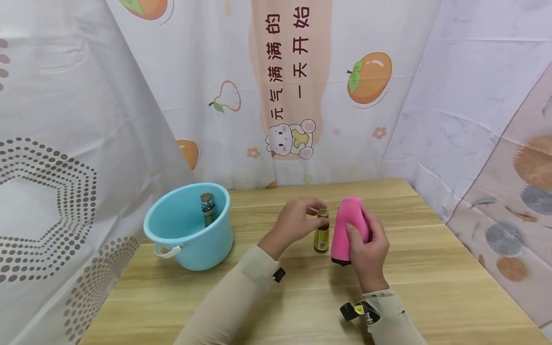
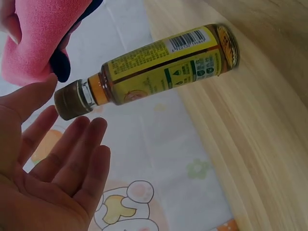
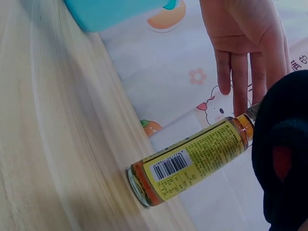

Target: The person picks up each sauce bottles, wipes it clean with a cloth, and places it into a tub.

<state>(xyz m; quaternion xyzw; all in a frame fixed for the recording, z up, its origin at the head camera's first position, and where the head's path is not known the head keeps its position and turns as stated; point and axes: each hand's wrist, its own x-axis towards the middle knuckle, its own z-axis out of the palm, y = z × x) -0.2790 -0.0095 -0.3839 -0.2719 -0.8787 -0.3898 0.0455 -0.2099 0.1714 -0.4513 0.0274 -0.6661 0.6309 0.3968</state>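
A small glass bottle [image 1: 321, 238] with a yellow label and a brownish cap stands upright on the table. My left hand [image 1: 298, 219] is at its cap [image 2: 73, 99], thumb on one side and loosely bent fingers on the other, not closed round it. Just right of the bottle, my right hand [image 1: 370, 244] grips a pink fuzzy cloth thing [image 1: 347, 231] with dark trim, thumb across its front. Its dark side [image 3: 279, 139] covers part of the bottle's cap in the right wrist view, and the right fingers are mostly hidden behind it.
A light blue bucket [image 1: 189, 249] with a white handle [image 1: 167, 251] stands on the left of the wooden table [image 1: 302, 306]. Inside leans another capped bottle [image 1: 208, 209]. Printed curtains [image 1: 241, 57] hang behind the table and on both sides.
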